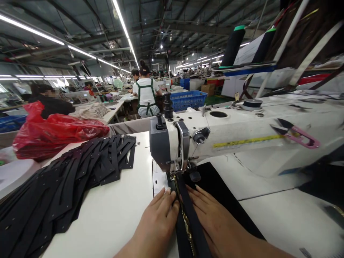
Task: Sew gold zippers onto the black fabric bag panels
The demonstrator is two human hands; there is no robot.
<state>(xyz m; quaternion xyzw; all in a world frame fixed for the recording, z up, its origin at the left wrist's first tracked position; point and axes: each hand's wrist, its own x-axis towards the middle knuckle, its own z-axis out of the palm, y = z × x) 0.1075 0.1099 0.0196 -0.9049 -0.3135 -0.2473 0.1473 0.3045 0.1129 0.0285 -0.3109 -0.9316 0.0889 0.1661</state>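
The left hand [161, 218] and right hand [212, 215] are lying slightly apart, with a zipper [185, 219] running between them on the worktop [107, 211]. The right is resting flat on black cloth [215, 179]; the left is bending its fingers along the zipper's left edge, though whether it is pinching is hard to tell. Just beyond the fingertips, a sewing machine [242, 125] is standing over the zipper's far end. Left of the hands, black strips [75, 179] are lying heaped, with a red bag [59, 129] sitting behind.
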